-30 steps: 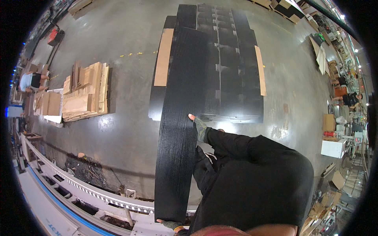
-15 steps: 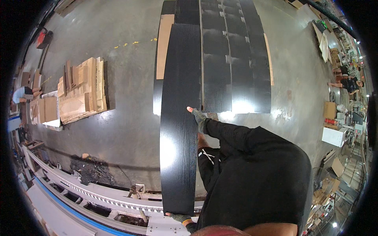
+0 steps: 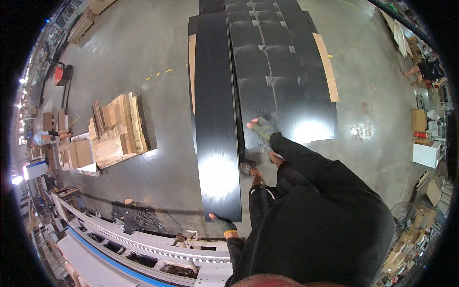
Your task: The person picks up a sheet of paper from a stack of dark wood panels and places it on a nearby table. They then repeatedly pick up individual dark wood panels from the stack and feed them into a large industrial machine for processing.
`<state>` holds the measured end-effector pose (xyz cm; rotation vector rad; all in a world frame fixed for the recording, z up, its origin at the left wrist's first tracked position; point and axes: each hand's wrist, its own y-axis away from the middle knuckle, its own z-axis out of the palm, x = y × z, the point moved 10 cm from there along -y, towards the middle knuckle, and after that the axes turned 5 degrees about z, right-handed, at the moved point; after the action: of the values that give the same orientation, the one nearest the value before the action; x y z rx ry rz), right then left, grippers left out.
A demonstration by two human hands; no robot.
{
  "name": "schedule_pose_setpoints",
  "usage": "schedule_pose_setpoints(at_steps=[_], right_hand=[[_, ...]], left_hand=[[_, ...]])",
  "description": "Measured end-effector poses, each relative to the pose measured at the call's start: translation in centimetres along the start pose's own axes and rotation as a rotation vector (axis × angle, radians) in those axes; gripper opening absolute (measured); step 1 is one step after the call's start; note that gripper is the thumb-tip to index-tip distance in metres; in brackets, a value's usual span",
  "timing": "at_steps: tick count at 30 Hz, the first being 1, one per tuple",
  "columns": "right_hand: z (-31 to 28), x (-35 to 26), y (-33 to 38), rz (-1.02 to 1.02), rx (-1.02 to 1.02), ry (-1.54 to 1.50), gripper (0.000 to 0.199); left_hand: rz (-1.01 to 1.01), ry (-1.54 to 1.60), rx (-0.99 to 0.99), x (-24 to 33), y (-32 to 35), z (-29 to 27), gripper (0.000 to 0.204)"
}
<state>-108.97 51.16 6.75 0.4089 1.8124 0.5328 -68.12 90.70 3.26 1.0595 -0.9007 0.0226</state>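
Observation:
A long black wood-grain board [image 3: 217, 95] lies lengthwise along the left side of a stack of black panels [image 3: 287, 105]. Its near end juts out past the stack. My left hand [image 3: 224, 224], in a grey fingerless glove, grips that near end at its corner, thumb on top; the other fingers are partly hidden. My right hand [image 3: 260, 128], gloved alike, is over the stack's near part, right of the board and apart from it. Its fingers are stretched out and hold nothing. Pale smudges mark the panels' tops.
Brown sheets [image 3: 326, 67] stick out beneath the stack. A machine rail with a blue strip [image 3: 112, 260] runs along the lower left. Wood offcuts [image 3: 117, 129] are piled at left, near another person [image 3: 48, 137]. A standing fan [image 3: 403, 225] is at right.
The board has moved away from me, off the machine rail's edge and further along the stack. My right hand has let go of its edge and moved right; my left hand followed the near end.

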Motion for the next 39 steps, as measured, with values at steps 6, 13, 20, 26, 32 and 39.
schedule_pose_setpoints(at_steps=[6, 13, 20, 26, 32, 39], right_hand=[[-9.9, 13.3, 8.0, 0.438, 0.036, -0.468, 0.053], [-22.0, 30.0, 15.2, 0.484, 0.306, -0.785, 0.039], [-26.1, 36.2, 21.6, 0.538, 0.479, -0.89, 0.04], [-23.3, 41.2, 29.4, 0.666, 0.548, -0.691, 0.042], [-13.2, 45.8, 38.4, 0.835, 0.283, -0.396, 0.045], [-11.8, 40.3, 40.6, 0.785, 0.271, -0.164, 0.057]], left_hand=[[0.111, -0.062, -0.161, 0.1, -6.7, 16.8, 0.098], [0.048, -0.038, -0.279, 0.1, -10.3, 31.1, 0.101], [0.048, -0.232, 0.006, -0.4, -14.4, 30.6, 0.111], [0.363, -1.469, 0.07, 5.5, -21.8, 20.2, 0.086], [0.36, -1.012, -0.126, 7.0, -24.8, 22.1, 0.079], [0.224, -1.103, -0.235, 2.0, -25.5, 26.7, 0.091]])
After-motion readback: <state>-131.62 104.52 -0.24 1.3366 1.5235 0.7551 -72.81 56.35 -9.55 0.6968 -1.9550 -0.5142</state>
